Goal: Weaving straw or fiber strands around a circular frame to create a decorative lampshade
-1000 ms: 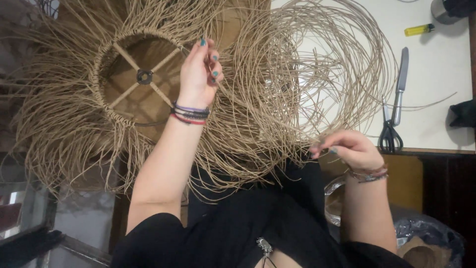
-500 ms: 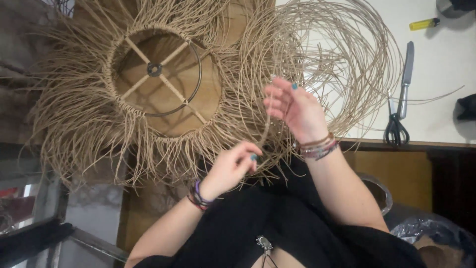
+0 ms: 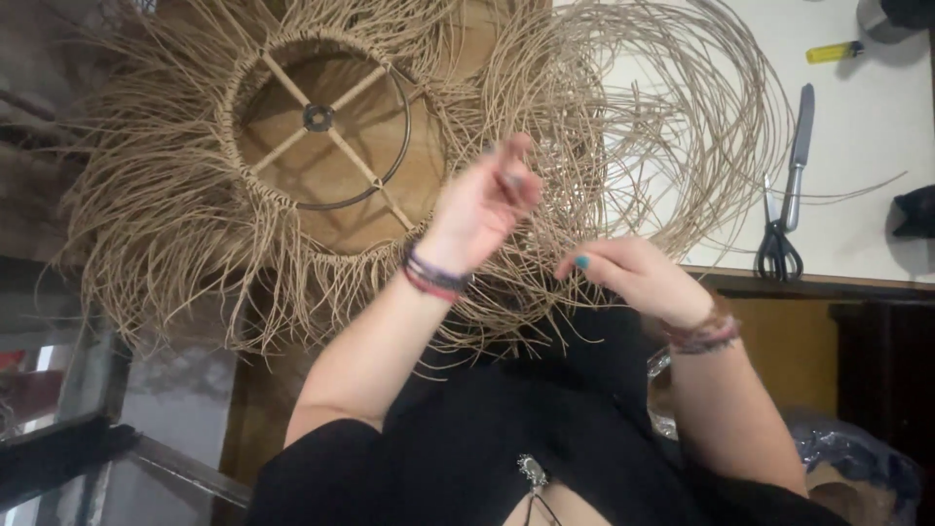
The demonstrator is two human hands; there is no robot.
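Note:
A round wire frame with a cross brace (image 3: pixel 317 117) is wrapped in tan straw fibre, and a long fringe (image 3: pixel 166 224) hangs all round it. My left hand (image 3: pixel 482 200) is raised over the fringe's lower right part, blurred, with fingertips pinched together, apparently on a thin straw strand. My right hand (image 3: pixel 633 278) sits lower and to the right at the fringe's edge, fingers curled in, seemingly on straw strands. Both wrists wear bead bracelets. A loose coil of straw strands (image 3: pixel 672 127) lies behind the hands on the white table (image 3: pixel 877 146).
Scissors (image 3: pixel 779 244) and a grey-handled tool (image 3: pixel 801 146) lie on the white table at right, with a yellow lighter-shaped thing (image 3: pixel 833 52) farther back. A dark object (image 3: pixel 916 212) sits at the right edge. A metal stand (image 3: pixel 88 438) is at lower left.
My left hand rose from near my lap up over the fringe. My right hand dropped from above the coil down to the fringe's lower edge.

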